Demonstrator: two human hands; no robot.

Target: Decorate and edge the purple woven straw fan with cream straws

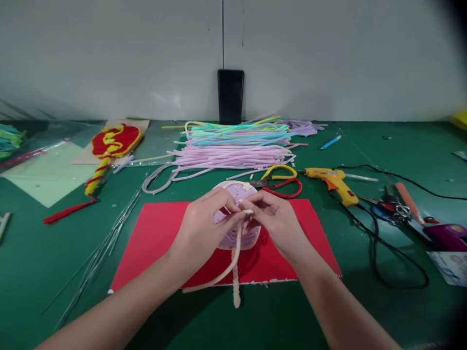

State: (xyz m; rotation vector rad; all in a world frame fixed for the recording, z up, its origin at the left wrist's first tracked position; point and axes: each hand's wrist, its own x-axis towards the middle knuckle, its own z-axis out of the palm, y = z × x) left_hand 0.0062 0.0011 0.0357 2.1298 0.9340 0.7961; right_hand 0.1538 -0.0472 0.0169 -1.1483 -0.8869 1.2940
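Observation:
My left hand (207, 218) and my right hand (275, 221) meet in front of me, thumbs and fingertips pinched together. Between them is one end of a cream pipe cleaner (238, 250); its long tail hangs down and curves left toward the near edge of the red board (156, 233). Directly beneath my fingers lies a round lilac pipe-cleaner fan (251, 241) with a pale rim. Its twisted cream handle (236, 291) points toward me past the board's edge. My hands hide the fan's middle, and the exact shape at my fingertips is hard to make out.
Scissors (279, 182) lie just beyond the fan. Behind are bundled pastel pipe cleaners (233, 155) and a phone (230, 97) leaning on the wall. To the right lie a yellow glue gun (332, 182) with its cord and keys (397, 211). Leftward are a red-yellow fan (116, 141) and thin wires (105, 248).

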